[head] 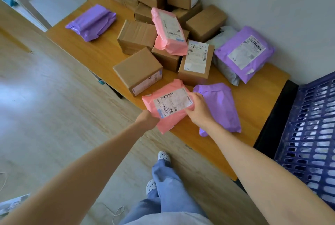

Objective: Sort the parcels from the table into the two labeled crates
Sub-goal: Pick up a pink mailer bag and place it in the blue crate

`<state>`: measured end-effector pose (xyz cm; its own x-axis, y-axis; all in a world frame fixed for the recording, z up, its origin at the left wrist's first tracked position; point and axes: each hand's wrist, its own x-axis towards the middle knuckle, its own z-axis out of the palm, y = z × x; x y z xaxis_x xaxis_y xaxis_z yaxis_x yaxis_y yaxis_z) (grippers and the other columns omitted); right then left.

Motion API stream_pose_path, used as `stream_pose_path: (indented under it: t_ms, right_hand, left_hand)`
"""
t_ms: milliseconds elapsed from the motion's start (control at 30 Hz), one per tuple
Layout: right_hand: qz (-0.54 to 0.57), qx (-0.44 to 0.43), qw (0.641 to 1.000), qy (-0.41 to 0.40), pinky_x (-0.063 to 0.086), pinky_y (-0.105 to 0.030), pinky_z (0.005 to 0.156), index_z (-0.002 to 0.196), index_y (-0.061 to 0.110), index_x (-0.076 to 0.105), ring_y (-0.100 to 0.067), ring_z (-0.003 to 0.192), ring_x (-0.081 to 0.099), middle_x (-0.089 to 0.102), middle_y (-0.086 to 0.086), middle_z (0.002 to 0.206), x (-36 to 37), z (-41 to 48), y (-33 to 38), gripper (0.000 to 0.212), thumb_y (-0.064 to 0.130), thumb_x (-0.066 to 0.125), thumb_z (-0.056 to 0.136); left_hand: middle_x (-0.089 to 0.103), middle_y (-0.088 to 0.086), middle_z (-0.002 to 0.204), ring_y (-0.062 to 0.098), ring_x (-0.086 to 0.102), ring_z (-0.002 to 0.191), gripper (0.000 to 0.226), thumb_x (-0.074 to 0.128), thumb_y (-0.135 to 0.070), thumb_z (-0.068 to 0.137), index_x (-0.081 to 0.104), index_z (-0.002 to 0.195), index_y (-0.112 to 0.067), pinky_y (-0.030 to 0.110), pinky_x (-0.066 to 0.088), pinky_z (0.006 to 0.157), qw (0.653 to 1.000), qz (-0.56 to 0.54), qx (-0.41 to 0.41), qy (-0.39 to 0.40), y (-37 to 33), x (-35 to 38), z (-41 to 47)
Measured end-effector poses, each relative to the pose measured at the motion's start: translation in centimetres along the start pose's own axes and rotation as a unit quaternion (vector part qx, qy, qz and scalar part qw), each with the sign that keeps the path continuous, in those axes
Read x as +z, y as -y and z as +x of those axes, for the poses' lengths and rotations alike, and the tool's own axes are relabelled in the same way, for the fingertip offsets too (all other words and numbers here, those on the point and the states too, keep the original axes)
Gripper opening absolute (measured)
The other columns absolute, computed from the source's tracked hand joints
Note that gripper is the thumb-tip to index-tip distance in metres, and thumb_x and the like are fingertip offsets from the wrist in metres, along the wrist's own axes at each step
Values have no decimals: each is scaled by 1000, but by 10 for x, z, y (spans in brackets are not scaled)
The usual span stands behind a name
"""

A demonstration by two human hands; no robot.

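Your left hand (147, 119) grips the near corner of the pink parcel (169, 105) and your right hand (198, 110) pinches its right edge, label up, over the front edge of the worktop (87, 50). You appear to be reading the label; next, carry it to the matching crate, perhaps the blue slotted crate (308, 134). Its soft, crinkled plastic may sag. Beyond lie a glossy purple mailer (220, 108) and rigid cardboard boxes (139, 72).

Just beyond the grip on the pink parcel (172, 105), a brown box (139, 72) and a labelled box (196, 61) stood close and blocked the way forward. A purple mailer (221, 105) lay just right of it. Left of the grip and back toward the person, room lay open above the floor (54, 97); the blue crate (308, 134) stood farther right.
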<state>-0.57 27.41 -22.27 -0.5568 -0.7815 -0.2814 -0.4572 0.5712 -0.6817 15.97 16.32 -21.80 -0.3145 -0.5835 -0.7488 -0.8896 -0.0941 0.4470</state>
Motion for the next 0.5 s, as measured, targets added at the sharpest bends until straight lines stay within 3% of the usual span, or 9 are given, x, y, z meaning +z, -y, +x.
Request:
stream_pose_path:
  t_ms: [67, 100, 233, 333, 400, 500]
  right_hand:
    - [6, 1, 1000, 15, 43, -38, 100, 141, 13, 43, -22, 124, 47, 46, -8, 137, 1, 8, -1, 59, 6, 64, 86]
    - [14, 4, 1000, 19, 43, -39, 101, 141, 13, 43, -23, 125, 47, 47, -8, 137, 1, 13, -2, 60, 5, 64, 85]
    - [59, 19, 998, 17, 45, -39, 100, 136, 13, 46, -21, 120, 53, 56, -6, 131, 2, 27, -2, 54, 7, 67, 86]
    - [103, 46, 993, 15, 48, -40, 99, 134, 14, 47, -20, 116, 56, 58, -4, 130, 4, 33, -2, 50, 7, 66, 88]
    - [126, 57, 990, 10, 48, -34, 97, 135, 13, 46, -17, 116, 55, 56, -4, 132, 4, 34, -3, 50, 7, 65, 89]
    - [149, 69, 986, -3, 44, -13, 80, 137, 11, 45, -9, 108, 50, 55, -5, 131, 4, 31, -3, 52, 8, 66, 90]
  left_hand:
    - [57, 6, 86, 19, 54, 72, 31, 52, -14, 93, 56, 120, 1, 28, 45, 61, 997, -69, -27, -1, -1, 3, 3]
    - [55, 5, 83, 17, 51, 69, 29, 52, -12, 93, 57, 118, 1, 27, 43, 61, 995, -91, -33, -5, -1, 4, 6]
    - [58, 5, 93, 18, 55, 76, 33, 58, -11, 92, 52, 123, -4, 33, 50, 72, 990, -132, -35, -20, -2, 3, 11]
    - [59, 9, 116, 24, 60, 98, 45, 64, -13, 90, 46, 131, -9, 38, 54, 85, 987, -155, -32, -34, -3, 1, 11]
    - [58, 9, 120, 25, 60, 104, 47, 66, -14, 89, 45, 131, -11, 40, 55, 86, 986, -158, -21, -43, -3, 0, 9]
    - [61, 7, 116, 22, 61, 98, 43, 65, -16, 90, 45, 128, -14, 38, 56, 80, 985, -165, 2, -46, -3, -2, 3]
